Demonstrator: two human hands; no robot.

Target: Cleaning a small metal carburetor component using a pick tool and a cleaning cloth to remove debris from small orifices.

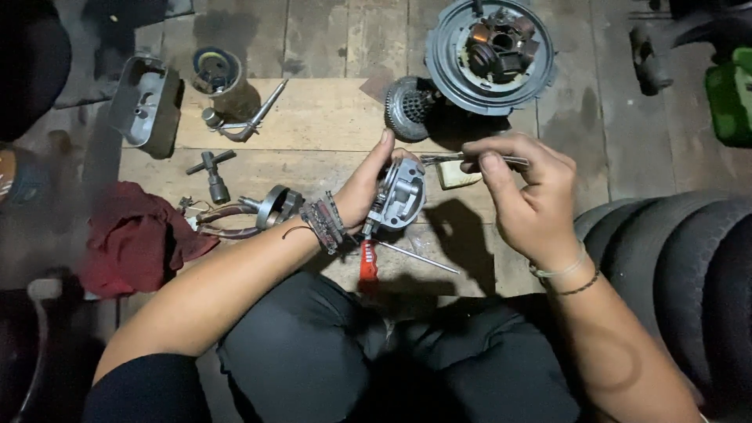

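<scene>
the small grey metal housing (401, 196) is held near the middle of the frame, a little above the knees, in the left hand (362, 192). the left fingers are closed around it: the thumb (384, 153) is laid over its upper edge and the other fingers are hidden behind it, so only the grip itself can be judged, not how each finger sits. the round open face of the housing is turned to the right of the frame, toward the right hand (523, 192).

a thin metal tool (462, 159) is pinched in the right fingers, which are closed on it. its long axis is lying almost level, from right to left, and its tip is pointed at the upper edge of the housing, just beside the left thumb. whether the tip is touching the housing cannot be told. the right hand is placed to the right of the housing and slightly higher, so the tool is the nearer thing to the housing, and the tool is aimed across its top.

below the housing, a red-handled screwdriver (368, 262) is lying on the wooden boards (313, 117). a round stator plate (489, 55) is seen at the upper right, and a red cloth (129, 235) at the left.
</scene>
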